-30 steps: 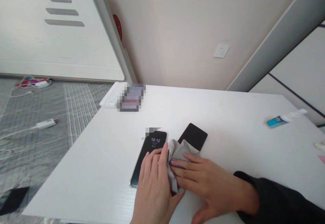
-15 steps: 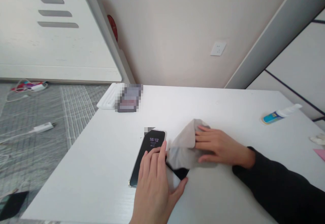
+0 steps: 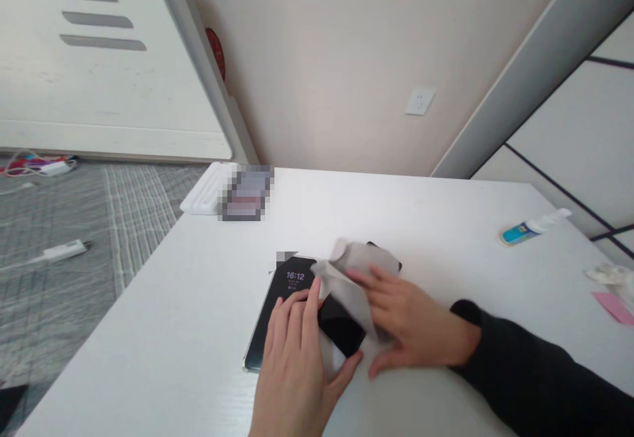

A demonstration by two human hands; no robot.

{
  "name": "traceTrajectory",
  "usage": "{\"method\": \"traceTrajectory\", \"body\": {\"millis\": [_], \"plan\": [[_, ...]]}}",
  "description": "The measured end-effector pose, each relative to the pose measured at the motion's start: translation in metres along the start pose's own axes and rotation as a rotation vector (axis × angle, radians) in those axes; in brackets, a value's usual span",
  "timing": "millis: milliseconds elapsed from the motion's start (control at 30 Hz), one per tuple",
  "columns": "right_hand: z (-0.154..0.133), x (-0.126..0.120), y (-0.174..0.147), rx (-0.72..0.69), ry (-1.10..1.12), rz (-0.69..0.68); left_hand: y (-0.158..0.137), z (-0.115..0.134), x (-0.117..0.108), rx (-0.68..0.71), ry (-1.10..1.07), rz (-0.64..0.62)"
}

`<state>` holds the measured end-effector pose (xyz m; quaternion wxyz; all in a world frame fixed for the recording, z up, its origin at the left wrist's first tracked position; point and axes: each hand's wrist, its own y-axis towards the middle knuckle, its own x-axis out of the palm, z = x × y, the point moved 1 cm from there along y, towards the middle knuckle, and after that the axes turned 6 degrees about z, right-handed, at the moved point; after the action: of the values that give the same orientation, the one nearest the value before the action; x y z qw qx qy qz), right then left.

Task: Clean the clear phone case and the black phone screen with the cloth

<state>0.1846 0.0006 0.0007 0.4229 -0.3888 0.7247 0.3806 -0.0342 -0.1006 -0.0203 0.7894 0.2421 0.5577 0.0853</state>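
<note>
A black phone [image 3: 341, 325] lies at a slant on the white table, its near end bare and a far edge showing past a grey cloth [image 3: 356, 285]. My left hand [image 3: 297, 351] steadies the phone's near end, thumb at the lower corner and fingers along the other side. Across the phone's middle, my right hand [image 3: 406, 318] presses the cloth down with its fingers, the thumb apart on the near side. Left of them lies a second phone [image 3: 270, 315] in a clear case, its screen reading 16:12; the left hand's fingers partly cover it.
A white tray [image 3: 201, 189] and a blurred-out dark item [image 3: 245, 193] sit at the table's far left corner. On the right stand a small spray bottle [image 3: 525, 231], a crumpled white item [image 3: 611, 275] and a pink slip [image 3: 613, 307]. A wall rises behind.
My right hand has slid the cloth toward the left and nearer, its fingers now angled differently. More of the black phone's near end shows, and its far edge has come into sight. The left hand stays put.
</note>
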Motion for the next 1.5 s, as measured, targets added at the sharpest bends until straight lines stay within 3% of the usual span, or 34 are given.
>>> {"method": "traceTrajectory", "body": {"millis": [100, 200, 267, 433, 600, 767, 933, 1100, 1300, 1433, 1500], "plan": [[-0.01, 0.004, 0.003, -0.055, 0.114, -0.103, -0.001, 0.0, 0.0, 0.005, -0.005, -0.02], [0.002, 0.002, 0.001, 0.136, -0.032, 0.001, 0.0, 0.0, 0.0, -0.021, 0.002, 0.005], [0.004, 0.0, -0.001, 0.191, -0.104, 0.055, 0.001, 0.001, 0.001, -0.025, 0.011, 0.013], [-0.011, 0.007, 0.002, -0.021, 0.091, -0.095, 0.001, 0.001, 0.002, 0.031, 0.065, 0.028], [0.009, 0.001, -0.003, 0.245, -0.132, 0.071, 0.001, 0.0, 0.002, 0.022, 0.07, 0.045], [-0.014, 0.008, 0.001, -0.029, 0.073, -0.092, 0.0, -0.001, 0.003, 0.051, 0.102, 0.045], [-0.011, 0.005, 0.0, 0.204, -0.074, 0.058, 0.001, 0.0, 0.003, -0.002, 0.075, 0.048], [-0.017, 0.006, -0.001, -0.04, 0.088, -0.077, 0.0, -0.001, 0.006, 0.044, 0.118, 0.039], [0.008, -0.001, -0.004, 0.24, -0.104, 0.046, 0.003, -0.001, 0.005, 0.012, 0.104, 0.055], [-0.011, 0.005, -0.002, -0.004, 0.068, -0.084, 0.003, -0.001, 0.005, 0.045, 0.126, 0.064], [-0.011, 0.005, -0.002, -0.034, 0.098, -0.104, 0.003, -0.002, 0.004, 0.049, 0.139, 0.075]]}}
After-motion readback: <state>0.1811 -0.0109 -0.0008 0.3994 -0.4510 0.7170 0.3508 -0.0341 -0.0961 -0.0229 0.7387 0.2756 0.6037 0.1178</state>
